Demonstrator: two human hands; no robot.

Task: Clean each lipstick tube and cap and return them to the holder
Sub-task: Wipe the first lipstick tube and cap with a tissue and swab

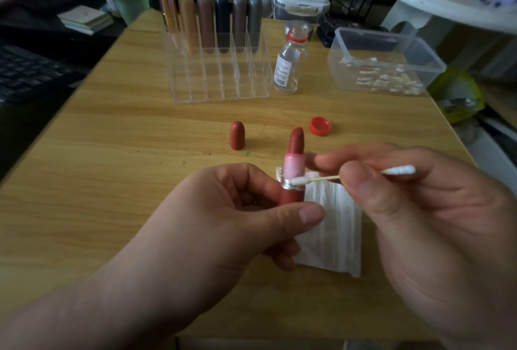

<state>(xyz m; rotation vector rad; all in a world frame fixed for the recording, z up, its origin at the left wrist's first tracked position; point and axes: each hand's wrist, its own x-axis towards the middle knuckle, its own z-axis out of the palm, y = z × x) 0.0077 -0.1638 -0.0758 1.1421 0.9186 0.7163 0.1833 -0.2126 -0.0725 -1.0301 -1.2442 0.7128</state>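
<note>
Left grip (223, 218) clasps lipstick (293, 166); holder (221, 81) part-filled

Cap (237, 139) on table (112, 182) left of tube (293, 165) — holder (221, 70) behind, bottle (289, 61) at its right.

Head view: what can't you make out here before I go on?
Head view only:
1. Lipstick tube: lower barrel hidden in the grip of the left hand.
2. Cotton swab: mid-stick hidden by pinching fingers of the right hand.
3. Tissue: edges covered by both hands.
4. Bottle label: print too small, blurred.
5. Spare swabs in the plastic box: blurred, uncountable.
</note>
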